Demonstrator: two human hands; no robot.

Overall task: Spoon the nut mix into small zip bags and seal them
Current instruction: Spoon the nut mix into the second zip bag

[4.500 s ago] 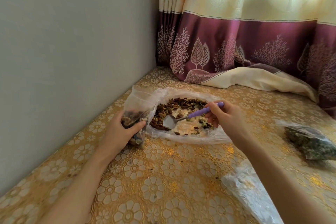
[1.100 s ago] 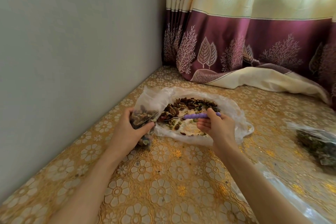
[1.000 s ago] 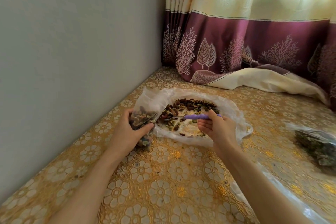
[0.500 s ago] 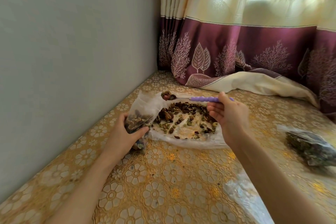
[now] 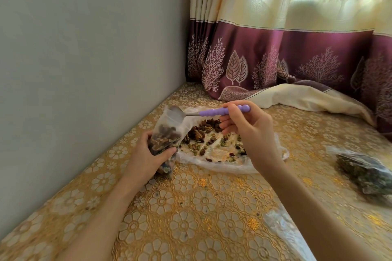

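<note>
Spoon bowl at the bag mouth
Left hand [image 5: 146, 158] grips the small clear zip bag [image 5: 167, 131] of nuts; right hand [image 5: 248, 131] pinches the purple-handled metal spoon [image 5: 212, 111].

A single head-worn wide-angle camera looks forward and down from the person's own eye line, close over a gold floral tablecloth [image 5: 191, 207], facing the corner where a grey wall [image 5: 84, 59] meets a cream and maroon curtain [image 5: 286, 48]; both forearms enter from the bottom edge, the left hand [image 5: 146, 159] and right hand [image 5: 250, 131] sit near mid-frame, and straight edges bow towards the borders
</note>
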